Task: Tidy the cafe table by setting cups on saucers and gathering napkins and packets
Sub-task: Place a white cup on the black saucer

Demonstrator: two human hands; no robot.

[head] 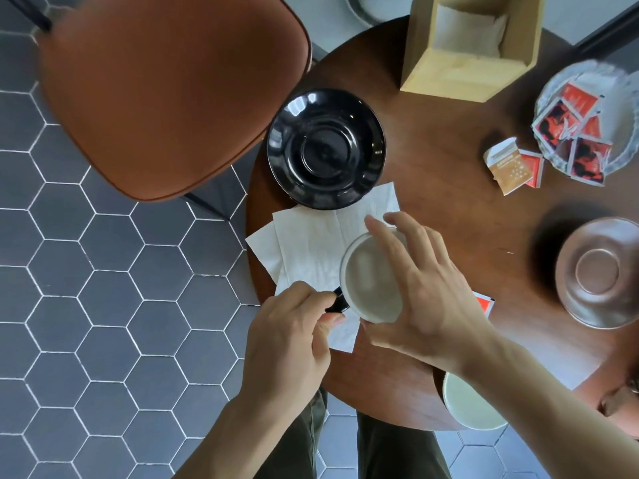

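Note:
A cup [367,281] with a pale inside and a black handle stands over white napkins [311,247] near the table's left edge. My left hand [294,337] pinches the black handle. My right hand [425,288] grips the cup's rim from the right, fingers curled over it. An empty black saucer [326,146] lies just beyond, overlapping the napkins' far edge. A brownish saucer [603,271] sits at the right. A second cup [470,406] shows under my right forearm at the near edge. Red packets fill a glass dish [587,122], with loose packets [515,167] beside it.
A wooden napkin holder [470,46] stands at the table's far side. An orange-brown chair [173,91] is close on the left, over grey hexagon floor tiles. One red packet [484,302] peeks out by my right wrist. The round wooden table [449,150] is small.

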